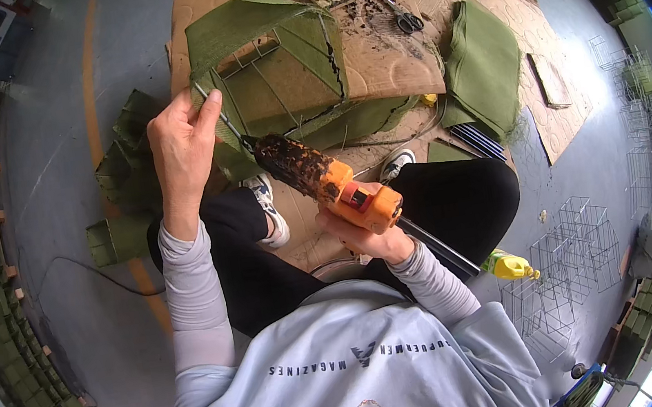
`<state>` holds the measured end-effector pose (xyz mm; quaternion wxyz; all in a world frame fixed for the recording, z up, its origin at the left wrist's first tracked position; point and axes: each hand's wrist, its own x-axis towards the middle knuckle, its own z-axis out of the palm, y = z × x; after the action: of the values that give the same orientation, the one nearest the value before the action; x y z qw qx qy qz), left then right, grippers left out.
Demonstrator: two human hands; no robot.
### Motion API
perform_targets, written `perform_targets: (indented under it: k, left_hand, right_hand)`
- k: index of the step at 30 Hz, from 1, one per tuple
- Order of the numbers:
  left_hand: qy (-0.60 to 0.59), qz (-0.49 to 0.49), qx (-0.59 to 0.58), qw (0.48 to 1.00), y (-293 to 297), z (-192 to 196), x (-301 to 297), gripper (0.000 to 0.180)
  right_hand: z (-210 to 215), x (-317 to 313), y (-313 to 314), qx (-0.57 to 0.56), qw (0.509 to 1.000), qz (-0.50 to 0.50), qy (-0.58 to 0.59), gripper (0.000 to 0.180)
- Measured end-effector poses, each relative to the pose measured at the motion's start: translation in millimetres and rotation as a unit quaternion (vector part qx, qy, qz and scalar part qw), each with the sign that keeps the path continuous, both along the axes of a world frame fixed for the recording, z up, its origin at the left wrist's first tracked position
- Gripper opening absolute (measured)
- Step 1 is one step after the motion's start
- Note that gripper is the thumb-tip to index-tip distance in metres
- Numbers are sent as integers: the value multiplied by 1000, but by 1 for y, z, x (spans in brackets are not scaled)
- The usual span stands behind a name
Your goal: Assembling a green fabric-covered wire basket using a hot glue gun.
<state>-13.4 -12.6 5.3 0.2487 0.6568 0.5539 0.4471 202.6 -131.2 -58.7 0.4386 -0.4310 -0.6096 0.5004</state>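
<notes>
My left hand (185, 144) is closed on the near left corner of a wire frame, thumb and fingers pinching its rod and green fabric. The box-shaped frame has green mesh fabric (240, 21) around it, with black glue along some wires. My right hand (368, 237) grips an orange glue gun (351, 193) whose front half is caked in dark residue. Its nozzle sits against or very close to the near wire, just below my left hand; exact contact is hard to make out. From the gun's back end sticks out a long black glue stick (446, 249).
Brown cardboard (387, 72) lies under the work, bearing black-handled scissors (408, 22) and black glue scraps. Stacked green fabric sheets (482, 59) and black glue sticks (476, 140) are at the right. Farther right are a yellow bottle (510, 266) and bare wire frames (574, 241). A cable (97, 275) crosses the left floor.
</notes>
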Motion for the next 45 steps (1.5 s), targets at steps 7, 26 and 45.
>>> perform_targets:
  k: [7, 26, 45]
  left_hand:
    - [15, 2, -11, 1000, 1, -2, -3, 26]
    - [31, 12, 25, 999, 4, -4, -1, 32]
    - [45, 20, 33, 998, 5, -3, -1, 40]
  right_hand:
    - [2, 4, 4, -17, 999, 39, -34, 29]
    - [11, -1, 11, 116, 992, -27, -51, 10]
    - [13, 1, 16, 69, 997, -4, -23, 11]
